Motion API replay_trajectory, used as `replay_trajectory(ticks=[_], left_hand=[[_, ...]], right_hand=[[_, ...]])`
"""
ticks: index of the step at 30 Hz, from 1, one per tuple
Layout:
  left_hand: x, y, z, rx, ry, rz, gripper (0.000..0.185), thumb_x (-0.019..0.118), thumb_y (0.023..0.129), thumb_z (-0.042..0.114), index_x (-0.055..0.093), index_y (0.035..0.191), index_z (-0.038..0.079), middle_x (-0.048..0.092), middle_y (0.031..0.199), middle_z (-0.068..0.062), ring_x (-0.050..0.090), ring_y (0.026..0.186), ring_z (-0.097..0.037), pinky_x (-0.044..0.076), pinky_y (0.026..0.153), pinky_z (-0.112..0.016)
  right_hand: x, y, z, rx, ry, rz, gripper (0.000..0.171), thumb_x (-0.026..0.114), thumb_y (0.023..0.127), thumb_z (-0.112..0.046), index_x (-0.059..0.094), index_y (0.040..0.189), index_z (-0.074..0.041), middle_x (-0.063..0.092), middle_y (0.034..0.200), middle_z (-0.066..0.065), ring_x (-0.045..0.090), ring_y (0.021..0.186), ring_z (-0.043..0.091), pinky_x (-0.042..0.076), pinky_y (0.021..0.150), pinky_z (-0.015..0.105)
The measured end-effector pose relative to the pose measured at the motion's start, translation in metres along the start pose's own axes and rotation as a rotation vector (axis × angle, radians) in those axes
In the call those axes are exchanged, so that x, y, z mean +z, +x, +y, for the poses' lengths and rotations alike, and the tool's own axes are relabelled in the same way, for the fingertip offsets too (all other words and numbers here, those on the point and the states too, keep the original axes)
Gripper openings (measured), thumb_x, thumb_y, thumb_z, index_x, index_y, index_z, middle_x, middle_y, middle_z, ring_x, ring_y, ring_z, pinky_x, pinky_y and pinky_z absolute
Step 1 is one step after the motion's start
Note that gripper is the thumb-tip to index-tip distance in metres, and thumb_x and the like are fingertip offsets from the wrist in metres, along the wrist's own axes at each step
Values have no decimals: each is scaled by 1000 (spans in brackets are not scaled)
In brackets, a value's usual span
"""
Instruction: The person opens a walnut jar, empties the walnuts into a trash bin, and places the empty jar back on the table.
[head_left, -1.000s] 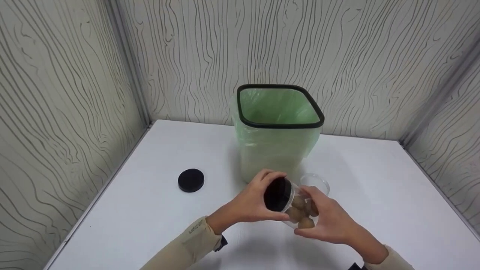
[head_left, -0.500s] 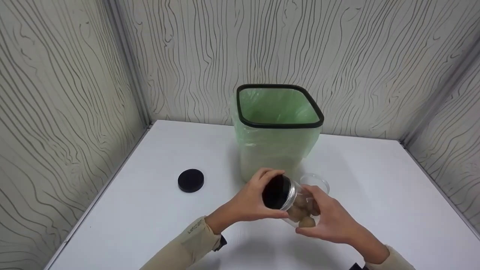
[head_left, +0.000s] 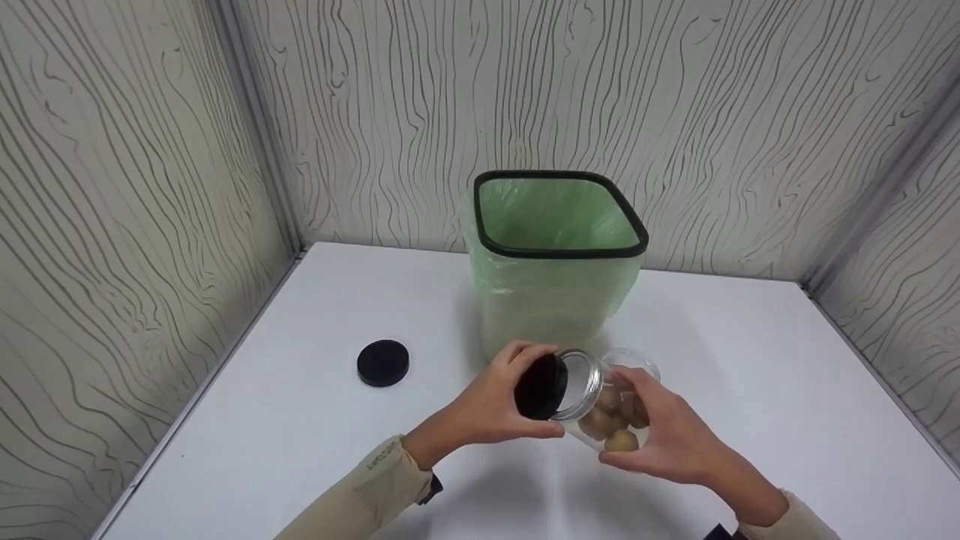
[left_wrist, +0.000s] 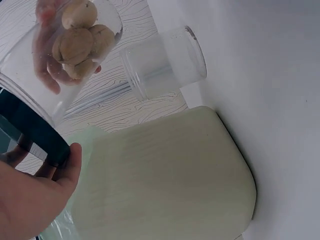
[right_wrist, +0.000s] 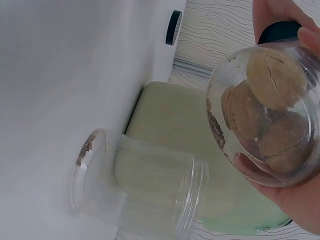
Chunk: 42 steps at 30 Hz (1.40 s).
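My left hand (head_left: 487,401) grips a black screw lid (head_left: 538,390) by its edge, thumb below and fingers above. The lid stands just off the mouth of a clear plastic jar (head_left: 592,401), whose rim shows in the head view. Around the jar's body curls my right hand (head_left: 671,435), holding it tilted with the mouth towards the lid. Several walnuts (right_wrist: 276,79) lie inside, near the jar's base. Brown residue (right_wrist: 216,131) marks the base edge in the right wrist view.
Behind the right hand an uncovered clear jar (left_wrist: 165,62) stands on the white table (head_left: 300,450). A bin (head_left: 555,300) with a green liner and black rim stands at the back. Another black lid (head_left: 383,363) lies to the left. Patterned walls (head_left: 390,112) enclose the table.
The lid, over the jar's mouth a second ago, has come away to the left in my left hand, baring the rim. The right hand and jar have shifted slightly right.
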<state>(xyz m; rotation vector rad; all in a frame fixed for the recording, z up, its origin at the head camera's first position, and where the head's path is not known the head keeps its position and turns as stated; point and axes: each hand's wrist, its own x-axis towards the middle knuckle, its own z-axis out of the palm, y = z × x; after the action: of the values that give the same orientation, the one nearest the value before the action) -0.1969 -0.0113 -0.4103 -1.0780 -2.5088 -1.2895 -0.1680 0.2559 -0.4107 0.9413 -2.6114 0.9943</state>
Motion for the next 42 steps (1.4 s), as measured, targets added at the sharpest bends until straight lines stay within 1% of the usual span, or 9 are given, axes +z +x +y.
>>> replay_trajectory(ticks=[10, 16, 20, 25, 29, 33, 36, 40, 42], left_hand=[[-9, -5, -12, -73, 70, -56, 86, 76, 69, 59, 37, 142, 34, 40, 131, 0, 47, 110, -14, 46, 89, -35], [-11, -8, -26, -93, 146, -80, 88, 73, 69, 61, 39, 143, 28, 42, 129, -3, 50, 106, -15, 47, 86, -34], [-12, -10, -35, -98, 222, -103, 88, 73, 69, 63, 41, 142, 25, 43, 127, -4, 51, 104, -16, 47, 85, -34], [-12, -14, -45, -123, 339, -174, 87, 74, 69, 61, 44, 140, 21, 43, 127, -8, 50, 103, -19, 48, 81, -33], [-12, -16, -53, -130, 413, -226, 85, 74, 70, 59, 45, 140, 21, 45, 123, -8, 49, 103, -19, 48, 79, -33], [-11, -18, -60, -124, 463, -245, 83, 74, 71, 58, 46, 139, 21, 46, 120, -8, 47, 103, -19, 48, 78, -32], [-10, -19, -65, -139, 485, -266, 82, 74, 71, 56, 46, 140, 20, 46, 122, -8, 47, 103, -19, 48, 79, -32], [-9, -20, -72, -154, 528, -301, 82, 73, 72, 55, 46, 140, 19, 46, 123, -8, 46, 102, -19, 48, 79, -33], [-9, -20, -75, -144, 564, -317, 81, 73, 72, 54, 46, 139, 18, 46, 120, -8, 46, 100, -20, 48, 77, -33]], right_hand=[[-8, 2, 3, 24, 42, 7, 91, 87, 65, -38, 35, 139, -23, 55, 119, -8, 61, 89, 12, 53, 70, 27], [-13, 3, 5, 32, 69, 28, 93, 89, 63, -29, 36, 139, -23, 54, 121, -6, 60, 90, 14, 53, 70, 28], [-15, 4, 6, 21, 66, 38, 91, 89, 64, -26, 37, 139, -23, 54, 122, -6, 60, 89, 14, 53, 69, 28], [-16, 4, 10, 10, 42, 51, 91, 89, 63, -26, 38, 138, -21, 54, 121, -6, 60, 87, 14, 53, 68, 28], [-16, 5, 11, 16, 40, 61, 91, 90, 62, -27, 39, 138, -20, 54, 120, -7, 60, 85, 14, 53, 67, 29], [-17, 5, 10, 19, 39, 72, 90, 90, 63, -29, 40, 137, -20, 54, 120, -7, 59, 87, 14, 53, 68, 29], [-17, 6, 10, 23, 36, 77, 90, 89, 63, -31, 39, 138, -21, 54, 121, -6, 60, 88, 14, 53, 69, 28], [-18, 7, 10, 27, 27, 93, 92, 90, 61, -26, 39, 138, -22, 54, 120, -6, 60, 87, 14, 53, 69, 28], [-19, 7, 11, 21, 21, 104, 93, 91, 60, -22, 40, 137, -21, 55, 120, -7, 60, 88, 13, 53, 69, 28]])
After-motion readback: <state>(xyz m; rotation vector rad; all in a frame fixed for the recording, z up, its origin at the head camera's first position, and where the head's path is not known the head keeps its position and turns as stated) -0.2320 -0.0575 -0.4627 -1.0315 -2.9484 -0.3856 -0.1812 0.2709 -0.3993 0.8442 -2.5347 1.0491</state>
